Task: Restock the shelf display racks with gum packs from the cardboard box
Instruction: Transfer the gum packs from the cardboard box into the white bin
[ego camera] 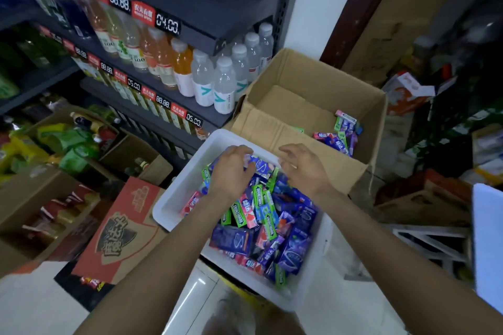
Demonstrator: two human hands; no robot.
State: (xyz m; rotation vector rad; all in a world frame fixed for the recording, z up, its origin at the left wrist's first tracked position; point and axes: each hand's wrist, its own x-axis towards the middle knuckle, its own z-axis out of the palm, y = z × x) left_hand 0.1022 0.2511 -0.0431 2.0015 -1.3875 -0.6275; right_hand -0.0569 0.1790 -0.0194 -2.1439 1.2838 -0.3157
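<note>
Head view: left hand [231, 171] curled round a blue gum pack [260, 167] at the far end of the white foam bin [174, 190], right hand [304, 168] loose-fingered and grasping nothing just beside it. More gum packs [341, 134] left in a corner of the cardboard box [313, 73] beyond. Likely light, stiff, slick-wrapped; best pinched across the flat faces.

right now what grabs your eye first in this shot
A white bin at centre, heaped with green, blue and pink gum packs, both hands over it: the left hand grips a blue pack, the right hand hovers with loose fingers. Behind it sits a nearly empty cardboard box, and drink bottles line the shelf at left.
</note>
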